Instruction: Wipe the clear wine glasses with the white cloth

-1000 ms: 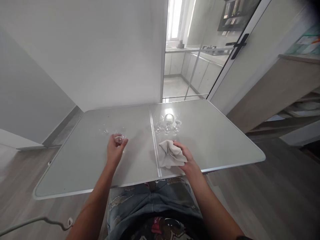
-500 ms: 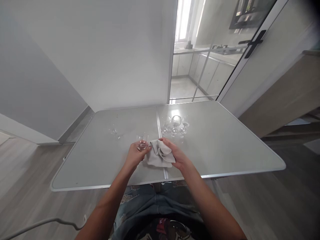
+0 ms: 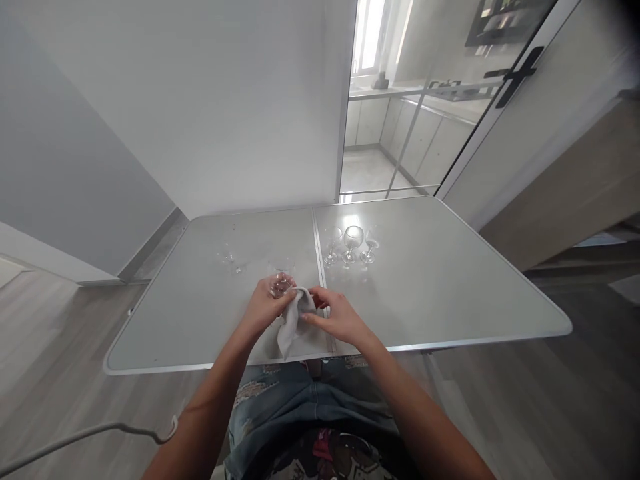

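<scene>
My left hand (image 3: 266, 305) is closed around a clear stemmed glass (image 3: 281, 285), its bowl showing above the fingers. The lower part of this glass is hidden by the hand and a light grey cloth (image 3: 290, 327). That cloth bunches against the glass by my left thumb, and one end hangs down toward the table's front edge. My right hand (image 3: 338, 316) has its thumb and curled fingers at the cloth's right side, holding it loosely. Beyond my right hand, three stemmed glasses (image 3: 353, 239) stand upright in a row.
A pale folding table (image 3: 450, 287) with a metal rim and a centre seam lies before me. Faint clear glassware (image 3: 228, 257) is on its left half, its shape hard to make out. Behind are a white wall (image 3: 240, 120) and a glass door with a black handle (image 3: 517, 77).
The cloth has gone from spread across my right palm to bunched and hanging by the glass. My right hand has shifted left and turned, closer to my left hand, which still holds the glass.
</scene>
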`<control>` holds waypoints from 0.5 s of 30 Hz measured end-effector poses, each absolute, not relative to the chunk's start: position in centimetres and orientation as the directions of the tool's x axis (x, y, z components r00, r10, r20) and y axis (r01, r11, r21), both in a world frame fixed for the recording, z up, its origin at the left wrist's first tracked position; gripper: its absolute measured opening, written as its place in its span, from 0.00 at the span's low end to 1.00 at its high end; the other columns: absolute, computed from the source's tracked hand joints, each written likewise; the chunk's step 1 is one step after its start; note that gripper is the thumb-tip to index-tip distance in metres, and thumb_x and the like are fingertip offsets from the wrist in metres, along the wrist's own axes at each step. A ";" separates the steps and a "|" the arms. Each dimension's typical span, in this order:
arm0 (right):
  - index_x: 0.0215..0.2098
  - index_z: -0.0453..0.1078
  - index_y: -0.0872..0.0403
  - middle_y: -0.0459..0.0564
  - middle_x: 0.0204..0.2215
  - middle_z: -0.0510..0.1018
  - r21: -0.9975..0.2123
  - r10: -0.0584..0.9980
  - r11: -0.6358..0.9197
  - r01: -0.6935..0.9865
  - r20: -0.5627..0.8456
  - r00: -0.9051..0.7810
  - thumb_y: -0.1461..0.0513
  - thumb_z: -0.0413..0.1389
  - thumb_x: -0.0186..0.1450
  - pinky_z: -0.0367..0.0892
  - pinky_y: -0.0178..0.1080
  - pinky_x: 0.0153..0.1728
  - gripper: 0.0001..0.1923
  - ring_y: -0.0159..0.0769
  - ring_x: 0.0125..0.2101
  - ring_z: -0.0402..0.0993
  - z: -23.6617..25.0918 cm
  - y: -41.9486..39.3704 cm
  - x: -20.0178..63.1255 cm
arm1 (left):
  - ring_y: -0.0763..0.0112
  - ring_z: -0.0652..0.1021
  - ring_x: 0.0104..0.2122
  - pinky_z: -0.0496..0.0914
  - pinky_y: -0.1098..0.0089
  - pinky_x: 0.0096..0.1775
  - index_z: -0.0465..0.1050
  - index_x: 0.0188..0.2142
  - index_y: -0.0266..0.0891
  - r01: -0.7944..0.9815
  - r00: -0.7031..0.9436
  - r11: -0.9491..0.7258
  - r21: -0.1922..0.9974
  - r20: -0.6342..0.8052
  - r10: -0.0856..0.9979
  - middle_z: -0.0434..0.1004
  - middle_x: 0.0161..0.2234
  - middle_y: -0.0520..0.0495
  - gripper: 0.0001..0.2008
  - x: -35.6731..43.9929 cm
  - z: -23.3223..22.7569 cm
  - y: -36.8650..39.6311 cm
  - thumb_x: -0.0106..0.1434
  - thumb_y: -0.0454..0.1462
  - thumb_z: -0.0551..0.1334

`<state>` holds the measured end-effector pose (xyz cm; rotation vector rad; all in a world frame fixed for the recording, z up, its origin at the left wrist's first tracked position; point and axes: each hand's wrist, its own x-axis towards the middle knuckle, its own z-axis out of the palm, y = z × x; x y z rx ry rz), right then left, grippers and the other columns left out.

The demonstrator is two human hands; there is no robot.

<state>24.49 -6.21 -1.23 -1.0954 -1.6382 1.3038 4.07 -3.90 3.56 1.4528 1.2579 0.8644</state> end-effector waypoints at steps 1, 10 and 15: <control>0.41 0.75 0.51 0.45 0.32 0.77 -0.984 0.934 0.076 0.162 0.014 -0.357 0.55 0.61 0.61 0.66 0.38 0.39 0.12 0.35 0.34 0.72 -1.3 -6.1 24.5 | 0.78 0.66 0.18 0.60 0.76 0.22 0.72 0.35 0.38 0.306 0.235 0.000 0.952 -0.076 0.969 0.68 0.22 0.55 0.11 3.9 3.8 -3.8 0.57 0.43 0.66; 0.41 0.77 0.56 0.50 0.33 0.81 -0.745 0.752 -0.611 -0.268 -0.440 -0.491 0.57 0.68 0.54 0.68 0.36 0.31 0.19 0.35 0.30 0.74 -1.7 -6.0 27.6 | 0.65 0.76 0.33 0.66 0.69 0.35 0.73 0.36 0.42 0.716 0.384 -0.324 0.619 0.040 0.923 0.78 0.34 0.50 0.11 1.1 4.5 -1.6 0.62 0.47 0.62; 0.44 0.76 0.56 0.53 0.37 0.81 -0.719 0.883 -0.470 -0.512 -0.379 -0.277 0.53 0.65 0.58 0.71 0.39 0.34 0.20 0.40 0.33 0.75 -1.7 -6.2 27.6 | 0.64 0.75 0.34 0.68 0.65 0.40 0.69 0.45 0.42 0.799 0.286 -0.314 0.512 0.136 0.949 0.73 0.43 0.45 0.19 0.3 3.2 -1.8 0.62 0.51 0.64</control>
